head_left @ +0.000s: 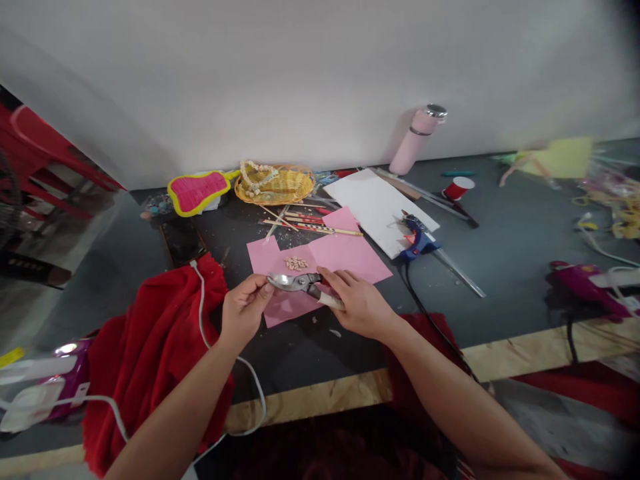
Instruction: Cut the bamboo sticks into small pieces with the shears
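My right hand [356,300] is wrapped around the handles of a pair of pruning shears [293,283], whose metal blades point left. At the blade tip, my left hand [247,305] is closed in a pinch; whatever lies between its fingertips is too small to make out. Just beyond the blades, a small heap of short, pale cut pieces [296,263] rests on pink paper [350,257]. Several thin sticks [320,227] lie behind the paper, some with red or patterned sections.
A red cloth [155,333] with a white cable [201,303] covers the left front. Behind are a phone [183,241], a wicker basket [280,190] and a pink bottle [415,141]. On the right, a blue glue gun [419,245] sits by a white board [373,200].
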